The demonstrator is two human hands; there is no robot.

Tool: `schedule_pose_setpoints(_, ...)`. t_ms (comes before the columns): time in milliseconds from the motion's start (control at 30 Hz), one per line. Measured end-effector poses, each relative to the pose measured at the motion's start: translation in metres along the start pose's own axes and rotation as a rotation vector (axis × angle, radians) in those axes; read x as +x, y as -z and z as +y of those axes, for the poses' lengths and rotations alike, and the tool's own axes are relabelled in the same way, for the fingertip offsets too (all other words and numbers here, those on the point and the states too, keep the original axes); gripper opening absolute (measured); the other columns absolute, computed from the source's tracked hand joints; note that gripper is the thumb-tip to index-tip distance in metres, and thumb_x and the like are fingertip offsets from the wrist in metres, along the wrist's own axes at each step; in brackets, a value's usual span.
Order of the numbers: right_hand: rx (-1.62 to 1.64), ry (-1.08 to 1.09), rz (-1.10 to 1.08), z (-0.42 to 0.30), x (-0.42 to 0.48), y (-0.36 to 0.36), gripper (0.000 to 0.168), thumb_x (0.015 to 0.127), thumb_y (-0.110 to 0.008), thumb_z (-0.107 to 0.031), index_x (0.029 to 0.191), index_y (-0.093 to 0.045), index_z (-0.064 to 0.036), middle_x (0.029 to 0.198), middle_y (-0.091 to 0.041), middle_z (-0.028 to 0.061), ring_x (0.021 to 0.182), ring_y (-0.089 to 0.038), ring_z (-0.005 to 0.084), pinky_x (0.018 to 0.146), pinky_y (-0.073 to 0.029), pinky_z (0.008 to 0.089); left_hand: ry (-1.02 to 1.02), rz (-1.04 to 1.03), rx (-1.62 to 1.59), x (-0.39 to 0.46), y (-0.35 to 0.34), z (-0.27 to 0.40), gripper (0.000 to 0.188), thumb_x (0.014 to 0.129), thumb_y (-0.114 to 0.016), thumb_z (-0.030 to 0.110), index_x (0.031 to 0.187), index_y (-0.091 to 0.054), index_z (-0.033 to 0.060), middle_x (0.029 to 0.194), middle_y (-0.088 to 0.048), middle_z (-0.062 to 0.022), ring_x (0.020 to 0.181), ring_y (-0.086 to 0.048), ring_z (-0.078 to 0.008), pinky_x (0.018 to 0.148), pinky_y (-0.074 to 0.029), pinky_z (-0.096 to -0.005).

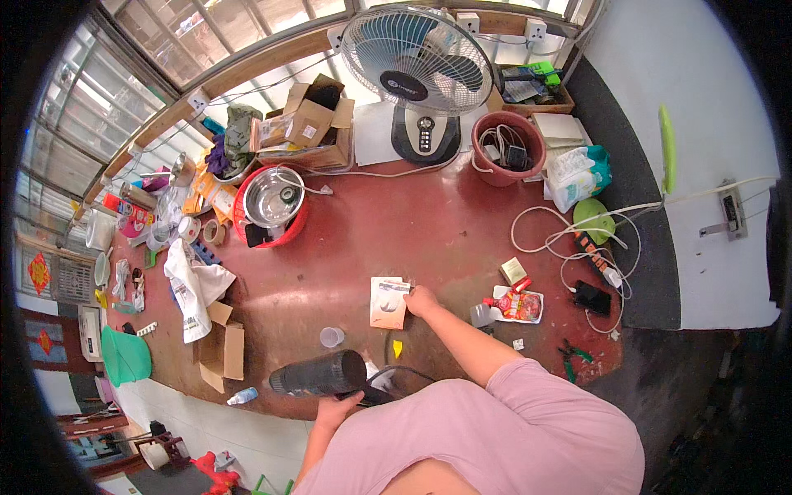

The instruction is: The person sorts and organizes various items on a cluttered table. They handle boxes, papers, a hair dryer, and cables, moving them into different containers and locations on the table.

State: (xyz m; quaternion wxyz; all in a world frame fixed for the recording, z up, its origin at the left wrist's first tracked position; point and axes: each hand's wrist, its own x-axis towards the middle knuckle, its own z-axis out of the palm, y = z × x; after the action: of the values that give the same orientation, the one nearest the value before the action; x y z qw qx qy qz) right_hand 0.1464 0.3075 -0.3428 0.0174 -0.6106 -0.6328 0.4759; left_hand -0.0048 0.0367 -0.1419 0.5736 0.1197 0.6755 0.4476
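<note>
My left hand (337, 409) grips a black hair dryer (318, 374) by its handle, at the table's near edge. The dryer's thick barrel lies level and extends to the left; a black cord (405, 369) curves off to the right. With its fingers at the right edge of a small flat printed box (387, 312), my right hand (423, 301) holds that box at the tabletop. White paper or card shows at the box's left side. Just in front of the dryer stands a clear plastic cup (332, 337). A yellow scrap (397, 349) lies below the box.
An open cardboard box (226, 349) and a white cloth (192, 291) lie left. Farther back are a red basket with a steel bowl (272, 204), a table fan (421, 68) and a red bucket (507, 148). Right: a sauce packet (520, 305), phone (592, 297), looping cables and pliers (569, 362).
</note>
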Motion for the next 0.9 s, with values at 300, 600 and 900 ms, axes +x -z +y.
schedule_pose_setpoints(300,0.565,-0.385,-0.163,0.015,0.028,-0.083,0.031,0.087,-0.072,-0.030,0.095,-0.064,-0.001,0.077,-0.066,0.0062,0.059,-0.056,0.0117,0.038,-0.036,0.0288,-0.060,-0.182,-0.069,0.006,-0.004,-0.010,0.035,0.078,-0.076,0.004,0.111,-0.065,0.0000,0.107,-0.068,-0.0073,0.099,-0.063,-0.0194,0.092,-0.049,-0.0345)
schedule_pose_setpoints(600,0.916,0.017,-0.444,0.030,-0.017,-0.040,0.030,0.094,-0.061,-0.014,0.120,-0.060,0.002,0.113,-0.068,0.0099,0.098,-0.067,0.0193,0.087,-0.053,0.0341,-0.097,-0.063,-0.055,-0.012,0.038,-0.046,0.047,0.077,-0.079,0.005,0.119,-0.059,0.0000,0.116,-0.064,-0.0090,0.102,-0.062,-0.0212,0.091,-0.049,-0.0348)
schedule_pose_setpoints(900,1.149,-0.023,-0.465,0.045,-0.139,0.106,0.036,0.096,-0.056,-0.013,0.130,-0.051,0.000,0.120,-0.063,0.0092,0.108,-0.064,0.0193,0.094,-0.051,0.0343,-0.094,-0.196,0.011,0.007,0.002,-0.005,0.036,0.081,-0.072,0.008,0.114,-0.063,-0.0027,0.106,-0.069,-0.0090,0.098,-0.064,-0.0197,0.091,-0.048,-0.0331)
